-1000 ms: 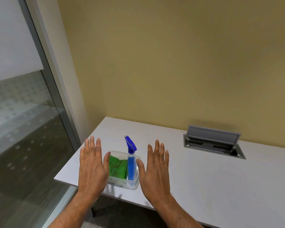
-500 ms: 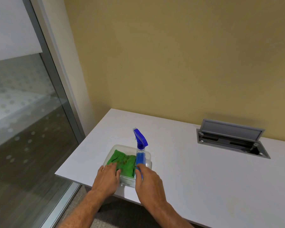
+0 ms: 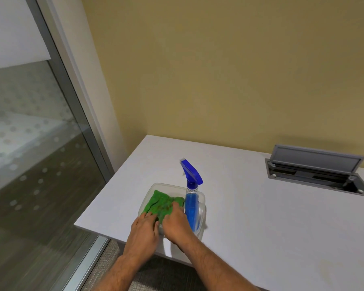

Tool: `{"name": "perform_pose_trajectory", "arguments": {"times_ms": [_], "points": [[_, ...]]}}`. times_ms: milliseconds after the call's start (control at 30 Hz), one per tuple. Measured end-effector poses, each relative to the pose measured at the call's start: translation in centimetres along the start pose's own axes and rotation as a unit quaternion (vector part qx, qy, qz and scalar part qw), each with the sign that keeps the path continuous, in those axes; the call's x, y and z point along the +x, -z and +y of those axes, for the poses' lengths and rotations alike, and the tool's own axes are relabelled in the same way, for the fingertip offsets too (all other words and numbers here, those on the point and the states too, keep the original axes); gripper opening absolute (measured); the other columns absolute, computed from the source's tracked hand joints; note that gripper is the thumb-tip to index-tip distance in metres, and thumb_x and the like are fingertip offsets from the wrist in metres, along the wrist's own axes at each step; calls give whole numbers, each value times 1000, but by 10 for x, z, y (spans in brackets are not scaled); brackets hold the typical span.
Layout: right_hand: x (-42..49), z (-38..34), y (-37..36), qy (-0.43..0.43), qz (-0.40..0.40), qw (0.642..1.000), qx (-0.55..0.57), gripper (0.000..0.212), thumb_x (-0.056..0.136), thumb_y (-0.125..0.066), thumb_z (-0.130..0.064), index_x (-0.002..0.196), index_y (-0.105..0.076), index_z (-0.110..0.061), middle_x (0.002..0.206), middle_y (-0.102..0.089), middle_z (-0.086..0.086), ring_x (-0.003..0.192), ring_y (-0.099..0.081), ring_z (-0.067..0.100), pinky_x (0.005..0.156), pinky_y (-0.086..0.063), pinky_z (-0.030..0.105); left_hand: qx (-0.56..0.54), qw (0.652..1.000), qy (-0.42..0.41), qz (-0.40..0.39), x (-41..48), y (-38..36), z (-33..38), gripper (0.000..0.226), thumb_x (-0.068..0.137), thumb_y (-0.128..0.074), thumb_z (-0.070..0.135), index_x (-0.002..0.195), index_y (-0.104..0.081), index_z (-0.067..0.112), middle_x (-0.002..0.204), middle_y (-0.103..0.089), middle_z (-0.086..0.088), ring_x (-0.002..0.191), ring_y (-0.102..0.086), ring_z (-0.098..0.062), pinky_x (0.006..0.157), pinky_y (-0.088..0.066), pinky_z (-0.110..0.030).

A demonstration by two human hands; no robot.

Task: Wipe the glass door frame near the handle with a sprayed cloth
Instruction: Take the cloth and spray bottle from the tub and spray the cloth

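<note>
A green cloth (image 3: 161,203) lies in a clear plastic tub (image 3: 170,185) near the front left corner of the white table (image 3: 271,227). A blue spray bottle (image 3: 191,203) stands upright in the tub's right end. My right hand (image 3: 176,224) reaches into the tub beside the bottle, its fingers bent down into the cloth. My left hand (image 3: 144,229) lies over the tub's near rim with its fingertips on the cloth's edge; its grip is hidden. The grey metal frame of the glass door (image 3: 72,101) rises on the left. No handle is in view.
An open grey cable box (image 3: 315,171) is set into the table at the back right. A yellow wall stands behind the table. A floor rail (image 3: 86,261) runs along the bottom of the glass, with carpet below the table edge.
Both hands dropped from flat and spread above the tub down into it. The right hand then shifted left from the bottle's base onto the cloth. The view moved closer.
</note>
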State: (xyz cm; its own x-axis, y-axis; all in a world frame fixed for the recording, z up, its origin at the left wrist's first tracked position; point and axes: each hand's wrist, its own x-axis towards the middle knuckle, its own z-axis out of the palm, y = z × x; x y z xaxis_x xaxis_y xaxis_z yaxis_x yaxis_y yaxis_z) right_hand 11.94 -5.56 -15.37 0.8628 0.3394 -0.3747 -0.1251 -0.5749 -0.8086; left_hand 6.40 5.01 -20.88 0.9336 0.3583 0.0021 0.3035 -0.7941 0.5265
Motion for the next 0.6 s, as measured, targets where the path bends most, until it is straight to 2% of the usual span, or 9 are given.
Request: {"name": "perform_pose_trajectory", "arguments": {"times_ms": [133, 233, 300, 400, 500, 600], "points": [[24, -3, -11, -44, 5, 999, -11, 64, 98, -51, -8, 155, -23, -12, 156, -33, 15, 140, -42, 31, 115, -40, 41, -6, 1000, -25, 10, -2, -3, -6, 26, 103, -49, 17, 121, -65, 25, 112, -59, 13, 106, -50, -8, 106, -43, -33], [37, -2, -21, -69, 19, 997, -5, 71, 98, -54, -8, 157, -15, -14, 161, -24, 17, 144, -36, 33, 118, -37, 44, -6, 999, -29, 22, -2, -8, -10, 31, 103, -50, 13, 127, -65, 24, 121, -62, 11, 115, -51, -9, 112, -42, -37], [44, 1, -26, -80, 40, 996, 8, 74, 95, -58, -7, 156, -16, -13, 156, -32, 16, 140, -42, 33, 115, -42, 44, -8, 999, -17, 28, -2, -13, -13, 36, 103, -50, 13, 136, -63, 23, 138, -60, 9, 131, -49, -12, 120, -36, -38], [52, 6, -31, -97, 82, 992, 28, 68, 91, -62, -5, 149, -27, -13, 142, -50, 13, 128, -53, 30, 106, -50, 43, -1, 1000, 2, 23, -1, -19, -16, 46, 105, -48, 15, 150, -52, 23, 162, -44, 2, 153, -31, -15, 130, -18, -36], [55, 5, -32, -107, 100, 988, 41, 60, 90, -63, -1, 141, -34, -13, 133, -57, 11, 121, -57, 28, 102, -53, 42, -8, 1000, -1, 29, -3, -17, -15, 48, 106, -46, 16, 154, -46, 24, 166, -36, 1, 157, -23, -14, 129, -5, -28], [55, 2, -29, -109, 107, 986, 59, 61, 90, -61, 2, 143, -34, -14, 132, -59, 11, 121, -59, 28, 101, -54, 41, -16, 999, -4, 33, -5, -14, -13, 49, 107, -45, 17, 155, -43, 25, 168, -32, 2, 158, -19, -14, 125, 0, -24]]}}
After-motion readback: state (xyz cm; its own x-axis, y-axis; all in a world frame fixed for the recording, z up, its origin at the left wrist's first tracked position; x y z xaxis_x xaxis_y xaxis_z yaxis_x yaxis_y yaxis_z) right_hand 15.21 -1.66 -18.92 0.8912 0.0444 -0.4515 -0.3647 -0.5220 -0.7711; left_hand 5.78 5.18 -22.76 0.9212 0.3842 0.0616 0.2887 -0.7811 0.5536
